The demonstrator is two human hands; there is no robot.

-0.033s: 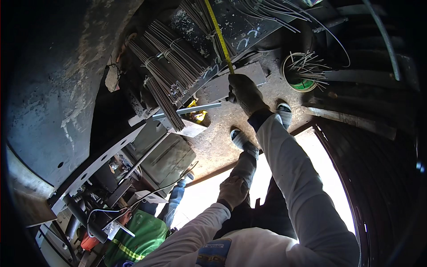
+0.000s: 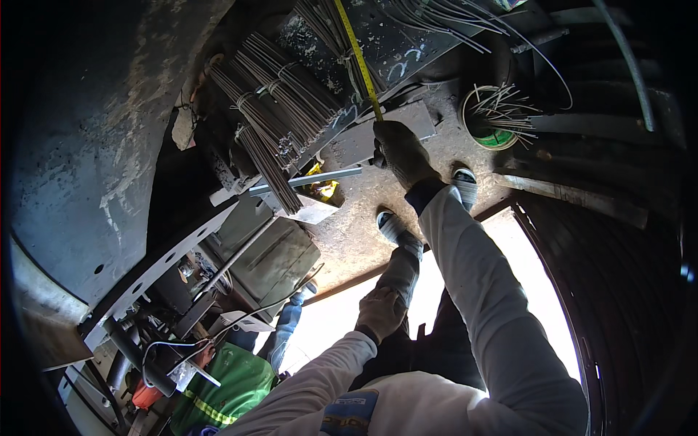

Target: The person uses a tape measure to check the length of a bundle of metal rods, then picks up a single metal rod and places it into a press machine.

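My right hand, in a dark work glove, is closed at the near end of a yellow tape measure. The blade runs out from the fist over a bundle of thin metal rods on the dark bench; the tape's case is hidden in the hand. My left hand, also gloved, rests on my leg above the knee, holding nothing, its fingers lying over the trouser. Left of the tape, tied bundles of rods lie with their ends toward me. A shorter bundle crosses a grey metal bar.
A bucket holding thin rods stands on the floor right of my right hand. Loose rods bend over the bench edge. A yellow packet lies by the bar. At lower left, a person in a green vest is near cables.
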